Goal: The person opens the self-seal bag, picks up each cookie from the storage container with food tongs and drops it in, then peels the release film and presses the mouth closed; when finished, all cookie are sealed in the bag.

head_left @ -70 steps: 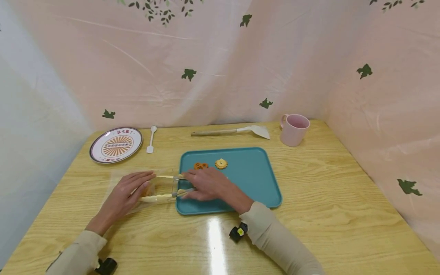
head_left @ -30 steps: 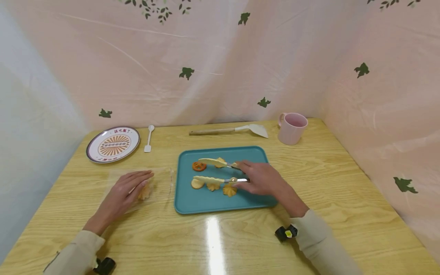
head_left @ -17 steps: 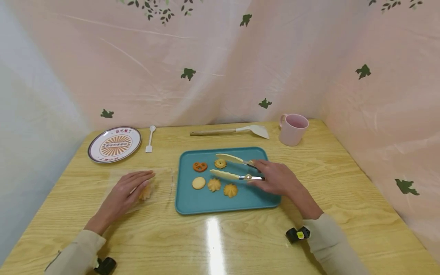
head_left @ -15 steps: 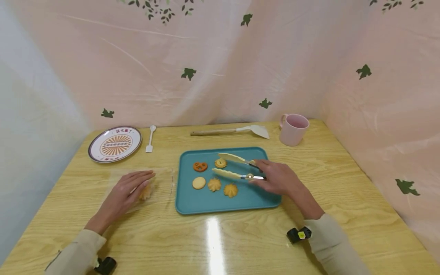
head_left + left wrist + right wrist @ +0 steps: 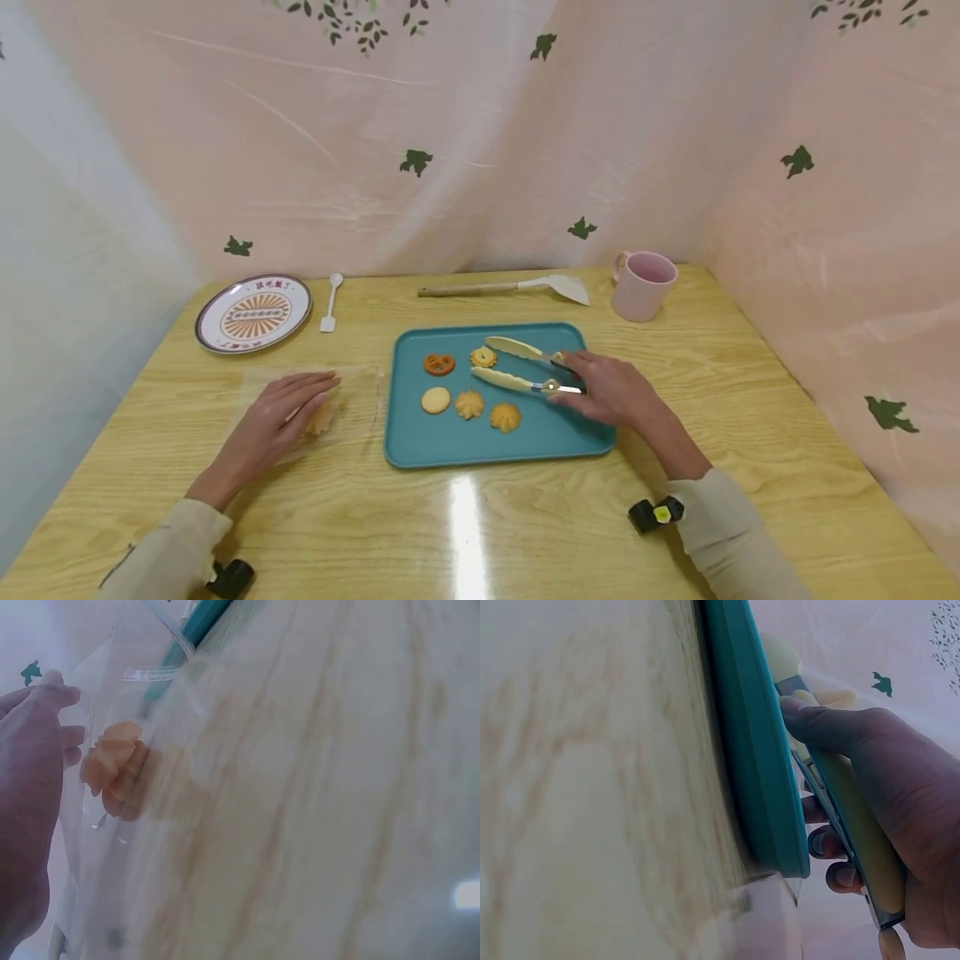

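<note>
My left hand [image 5: 273,421] grips a clear plastic bag [image 5: 356,392] lying left of the tray. In the left wrist view, several cookies [image 5: 114,769] bunch together inside that bag, below my fingertips. My right hand [image 5: 615,387] holds pale-tipped tongs [image 5: 504,381] by their handles, thumb on one side and fingers on the other. The tong tips stand spread above the teal tray [image 5: 420,446], with nothing between them. On the tray lie a pretzel [image 5: 438,364], a plain round cookie [image 5: 436,400], a scalloped cookie [image 5: 483,357] and two flower-shaped cookies [image 5: 469,404].
A patterned plate [image 5: 253,315] and a small white spoon-like utensil [image 5: 331,303] lie at the back left. Behind the tray is a wooden-handled spatula [image 5: 502,287], with a pink mug [image 5: 643,287] to its right. Curtains border the wooden table [image 5: 375,533].
My right hand has drawn the tongs out of the bag and carried them right over the tray, where their tips now stand spread. My left hand has stayed at the bag.
</note>
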Demonstrator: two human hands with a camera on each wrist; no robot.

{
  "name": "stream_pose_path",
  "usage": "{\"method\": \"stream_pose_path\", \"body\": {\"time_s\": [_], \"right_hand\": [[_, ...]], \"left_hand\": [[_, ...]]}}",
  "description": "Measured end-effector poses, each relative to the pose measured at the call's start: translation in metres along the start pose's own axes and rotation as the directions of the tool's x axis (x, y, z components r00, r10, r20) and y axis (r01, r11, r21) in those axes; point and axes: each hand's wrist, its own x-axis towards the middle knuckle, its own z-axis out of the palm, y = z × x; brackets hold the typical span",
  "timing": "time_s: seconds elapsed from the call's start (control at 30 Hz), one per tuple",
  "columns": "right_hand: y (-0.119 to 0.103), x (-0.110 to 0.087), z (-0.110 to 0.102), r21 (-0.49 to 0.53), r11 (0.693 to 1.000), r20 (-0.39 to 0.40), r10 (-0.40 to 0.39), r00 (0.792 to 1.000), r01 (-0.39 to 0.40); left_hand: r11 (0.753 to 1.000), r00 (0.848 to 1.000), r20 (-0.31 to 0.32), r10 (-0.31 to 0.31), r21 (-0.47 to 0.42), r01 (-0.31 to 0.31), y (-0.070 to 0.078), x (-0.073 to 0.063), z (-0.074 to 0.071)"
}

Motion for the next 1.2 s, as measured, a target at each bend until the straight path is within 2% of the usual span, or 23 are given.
{"method": "stream_pose_path", "body": {"time_s": [0.5,1.2], "right_hand": [[-0.0011,0.0031,-0.0008,0.017,1.0,0.028,0.013,1.0,-0.013],[-0.0004,0.0011,0.0008,-0.043,0.998,-0.011,-0.042,0.999,0.042]], "left_hand": [[1.0,1.0,0.011,-0.029,0.0,0.029,0.0007,-0.0008,0.0],[0.999,0.999,0.012,-0.035,0.001,0.035,0.0011,-0.0013,0.0009]]}}
